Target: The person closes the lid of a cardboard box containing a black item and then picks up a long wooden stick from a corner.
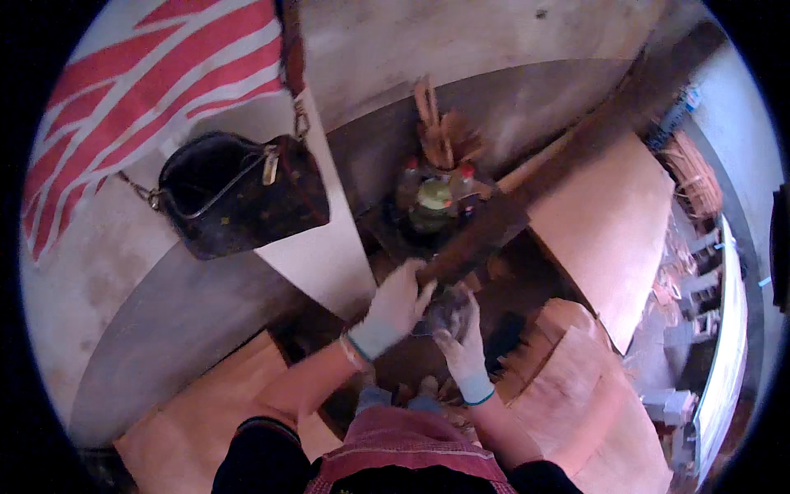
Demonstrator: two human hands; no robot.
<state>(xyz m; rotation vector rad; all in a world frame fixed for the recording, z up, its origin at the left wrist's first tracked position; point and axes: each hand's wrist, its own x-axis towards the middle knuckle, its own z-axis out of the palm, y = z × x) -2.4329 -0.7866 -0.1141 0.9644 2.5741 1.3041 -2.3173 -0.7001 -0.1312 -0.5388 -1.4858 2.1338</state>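
Note:
My left hand (395,303), in a white glove, is at the lower end of a long dark wooden beam (527,206). Its thumb and fingertips are blurred, so whether it grips the beam is unclear. Close by on the right, my right hand (463,346), also gloved, is closed around a dark, shiny, roundish thing (448,311). That thing looks partly see-through, and motion blur hides its kind. Its left side is close to my left fingertips.
A dark handbag (243,193) hangs at the left beside a red-and-white striped cloth (164,90). Bottles, a greenish jar (432,206) and wood strips (436,128) stand beyond my hands. Thin wood sheets (568,370) lie at the right, with a pale panel (609,230) farther back.

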